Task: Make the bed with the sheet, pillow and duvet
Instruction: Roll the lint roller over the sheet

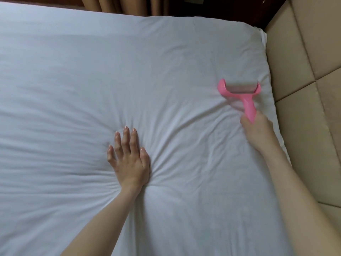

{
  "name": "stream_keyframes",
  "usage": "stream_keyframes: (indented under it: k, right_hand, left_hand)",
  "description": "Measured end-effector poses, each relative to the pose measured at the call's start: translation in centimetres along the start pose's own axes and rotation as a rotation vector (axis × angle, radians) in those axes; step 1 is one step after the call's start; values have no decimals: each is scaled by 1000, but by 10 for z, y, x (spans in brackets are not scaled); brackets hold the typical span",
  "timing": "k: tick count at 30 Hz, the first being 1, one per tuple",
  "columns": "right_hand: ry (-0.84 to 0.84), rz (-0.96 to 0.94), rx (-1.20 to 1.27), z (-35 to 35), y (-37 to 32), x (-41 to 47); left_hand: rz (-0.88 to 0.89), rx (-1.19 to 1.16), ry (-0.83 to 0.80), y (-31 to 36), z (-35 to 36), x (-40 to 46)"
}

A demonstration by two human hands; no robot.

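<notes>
A white sheet (92,71) covers the whole bed, with creases radiating around my left hand. My left hand (129,156) lies flat with fingers spread, pressing down into the sheet near the middle. My right hand (258,130) grips the handle of a pink lint roller (239,91), whose roller head rests on the sheet close to the bed's right edge. No pillow or duvet is in view.
A beige padded headboard (304,61) runs along the right side of the bed. Tan curtains (120,6) hang beyond the far edge, with dark wood beside them.
</notes>
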State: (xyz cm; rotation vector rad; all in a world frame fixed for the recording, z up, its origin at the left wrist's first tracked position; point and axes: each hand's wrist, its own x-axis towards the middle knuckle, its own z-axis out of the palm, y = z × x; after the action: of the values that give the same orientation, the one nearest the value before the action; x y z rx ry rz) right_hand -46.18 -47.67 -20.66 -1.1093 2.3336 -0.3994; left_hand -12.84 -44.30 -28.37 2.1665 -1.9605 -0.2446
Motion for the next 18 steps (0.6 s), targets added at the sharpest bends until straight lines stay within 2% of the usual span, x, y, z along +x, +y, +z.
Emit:
stream_keyframes:
  k: [4, 7, 11, 18]
  right_hand:
    - [-20, 68, -13, -1, 54, -82]
    - [-25, 93, -24, -1, 60, -93]
    - [25, 40, -19, 3, 32, -45]
    - [64, -43, -28, 6, -59, 76]
  left_hand:
    - [3, 1, 11, 0, 0, 0]
    - [4, 4, 9, 0, 0, 0]
    - [1, 14, 7, 1, 1, 0]
    - [1, 18, 9, 0, 3, 1]
